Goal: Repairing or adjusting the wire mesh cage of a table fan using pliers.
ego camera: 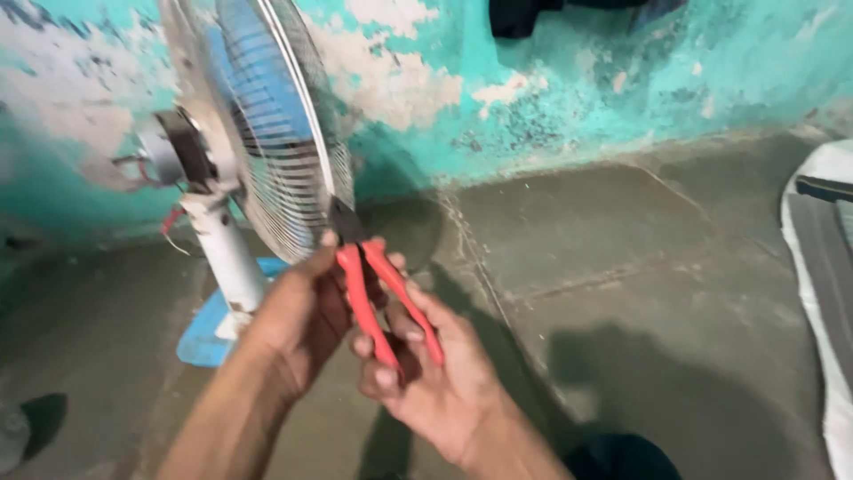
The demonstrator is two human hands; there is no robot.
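A pair of red-handled pliers points up at the lower rim of a table fan's wire grille. My right hand grips the two red handles from below. My left hand wraps the upper part of the handles, thumb near the dark jaws. The jaws touch or nearly touch the grille's edge. The fan stands on a white stem with a blue base, its motor exposed at the back with loose wires showing. Blue blades sit behind the grille.
A peeling turquoise wall rises behind the fan. The floor is cracked grey concrete. A white and grey striped mat lies at the right edge. Dark cloth hangs at the top of the wall.
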